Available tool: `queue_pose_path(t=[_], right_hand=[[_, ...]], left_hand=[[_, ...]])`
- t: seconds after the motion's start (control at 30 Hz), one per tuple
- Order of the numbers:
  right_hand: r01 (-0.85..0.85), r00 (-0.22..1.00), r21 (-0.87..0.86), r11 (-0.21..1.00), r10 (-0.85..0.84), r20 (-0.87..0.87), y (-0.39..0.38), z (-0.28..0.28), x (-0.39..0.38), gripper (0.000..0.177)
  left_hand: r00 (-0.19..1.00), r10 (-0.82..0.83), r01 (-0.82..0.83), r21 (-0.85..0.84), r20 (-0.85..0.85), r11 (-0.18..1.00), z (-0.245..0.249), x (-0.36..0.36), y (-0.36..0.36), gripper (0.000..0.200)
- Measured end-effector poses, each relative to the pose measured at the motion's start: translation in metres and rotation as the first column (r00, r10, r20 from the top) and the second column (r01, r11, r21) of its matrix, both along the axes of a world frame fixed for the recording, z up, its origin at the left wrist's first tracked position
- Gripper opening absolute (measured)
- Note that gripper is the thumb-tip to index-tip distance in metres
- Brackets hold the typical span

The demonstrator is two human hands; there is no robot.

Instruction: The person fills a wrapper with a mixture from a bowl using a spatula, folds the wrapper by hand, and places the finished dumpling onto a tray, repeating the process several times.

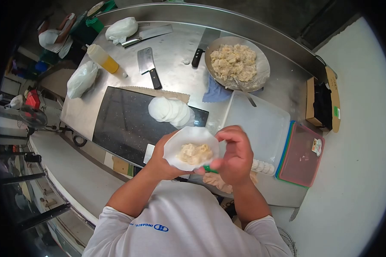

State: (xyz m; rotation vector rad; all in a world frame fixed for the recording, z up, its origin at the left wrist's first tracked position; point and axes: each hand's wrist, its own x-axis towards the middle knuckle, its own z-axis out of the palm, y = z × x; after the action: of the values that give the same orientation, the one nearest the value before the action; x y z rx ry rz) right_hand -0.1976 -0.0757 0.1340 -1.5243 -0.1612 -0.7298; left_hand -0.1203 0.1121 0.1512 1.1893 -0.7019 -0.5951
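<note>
My left hand (159, 159) is closed around the underside of a round white dumpling wrapper (188, 135), cupping it. A lump of pale, chunky filling (195, 153) sits in the middle of the wrapper. My right hand (236, 156) is at the wrapper's right edge, fingers curved and thumb apart from them, somewhat blurred; nothing shows between them. Just beyond, a fanned stack of wrappers (169, 110) lies on the black board (124, 122). Further back, a metal bowl (263, 77) holds more filling, with a utensil handle (251, 99) sticking out.
A translucent tray (257, 124) holds a row of white dumplings (263, 166) beside coloured boards (302, 154). A cleaver (146, 62), other knives, a squeeze bottle (103, 59) and plastic bags (82, 79) lie across the steel table. A co-worker (55, 38) is at far left.
</note>
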Motion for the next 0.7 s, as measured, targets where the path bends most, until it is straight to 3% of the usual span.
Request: queue_pose_path(t=[0.03,0.1,0.17,0.2,0.27,0.37,0.47,0.6,0.7], right_hand=[[-0.177,0.98,0.181,0.967,0.19,-0.056,0.004,0.004,-0.004,0.045],[-0.201,0.975,0.185,0.962,0.214,-0.058,0.007,0.011,-0.007,0.052],[-0.161,0.987,-0.09,0.983,0.159,-0.032,0.003,0.017,-0.01,0.04],[-0.162,0.987,-0.089,0.983,0.159,-0.034,0.001,0.021,-0.011,0.04],[-0.078,0.997,-0.31,0.948,0.078,-0.012,-0.002,0.027,-0.011,0.028],[-0.053,0.997,-0.441,0.896,0.071,0.023,-0.005,0.028,-0.012,0.023],[-0.021,0.993,-0.551,0.834,0.08,0.083,-0.012,0.024,-0.014,0.02],[0.015,0.994,-0.492,0.87,0.038,0.098,-0.01,0.031,-0.016,0.017],[0.05,0.998,-0.393,0.918,-0.03,0.057,-0.005,0.037,-0.013,0.027]], left_hand=[[0.996,0.033,-0.033,0.006,0.088,0.999,0.001,0.0,0.001,0.079],[0.98,0.118,-0.122,0.013,0.159,0.992,0.003,-0.004,0.004,0.072],[0.983,0.169,-0.168,-0.02,0.075,0.986,-0.003,-0.007,0.003,0.066],[0.983,0.169,-0.168,-0.019,0.073,0.986,0.0,-0.007,0.001,0.066],[0.964,0.122,-0.12,-0.023,0.238,0.993,0.008,-0.001,-0.004,0.061],[0.915,0.12,-0.106,-0.058,0.384,0.993,0.001,0.004,-0.005,0.056],[0.902,0.093,-0.066,-0.079,0.422,0.995,0.001,0.004,-0.008,0.048],[0.926,0.059,-0.03,-0.082,0.372,0.996,0.003,0.001,-0.011,0.047],[0.916,0.081,-0.067,-0.049,0.393,0.997,0.006,-0.002,-0.016,0.046]])
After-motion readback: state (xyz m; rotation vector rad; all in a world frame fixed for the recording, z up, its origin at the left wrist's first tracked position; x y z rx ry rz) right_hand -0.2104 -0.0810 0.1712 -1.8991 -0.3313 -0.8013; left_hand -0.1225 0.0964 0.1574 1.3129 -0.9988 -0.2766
